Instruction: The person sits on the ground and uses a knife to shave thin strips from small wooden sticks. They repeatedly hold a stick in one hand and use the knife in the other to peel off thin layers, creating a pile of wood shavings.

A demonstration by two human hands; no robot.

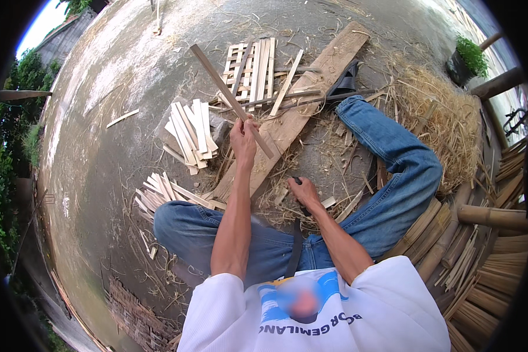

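My left hand (244,136) is closed around a long flat brown bamboo strip (219,83), which slants over a wooden plank (337,57) from far left to near right. Lower and to the right, my right hand (304,192) grips a dark-handled tool (297,180) between my legs. Its full shape is hidden by the fingers, and it stays apart from the strip. Left of the plank, pale split strips (185,135) are stacked. Beyond them a lattice of woven strips (236,58) lies on the ground, with longer strips beside it.
More pale strips (158,190) lie by my left knee. A heap of dry shavings (434,117) rises beyond my right leg. Bamboo poles (493,218) and bundled slats (475,317) line the right side. A woven piece (136,314) sits at lower left.
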